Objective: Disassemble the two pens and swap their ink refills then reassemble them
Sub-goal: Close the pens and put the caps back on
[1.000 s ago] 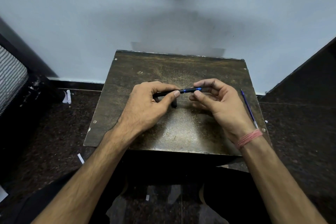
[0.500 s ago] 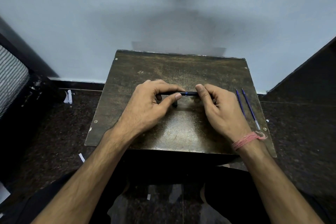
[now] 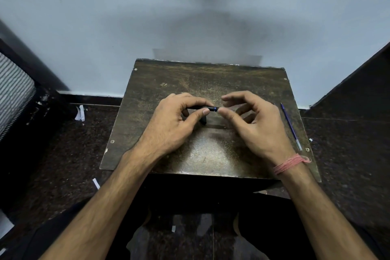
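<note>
Left hand [image 3: 171, 124] is pinching the black pen barrel [image 3: 205, 108] over the desk [image 3: 211, 154] middle; right hand [image 3: 257, 124] loosely curled at its blue-ringed tip, empty I think. Blue refill [image 3: 290, 126] lies right of the barrel.

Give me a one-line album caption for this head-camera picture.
Left hand grips a black pen; right hand works its tip; blue refill on table.

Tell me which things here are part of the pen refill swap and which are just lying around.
Part of the job:
- black pen barrel, held in the left hand
- right hand, fingertips at its blue-ringed end
- loose blue refill on the table

Lying about:
- paper scraps on the floor
</note>
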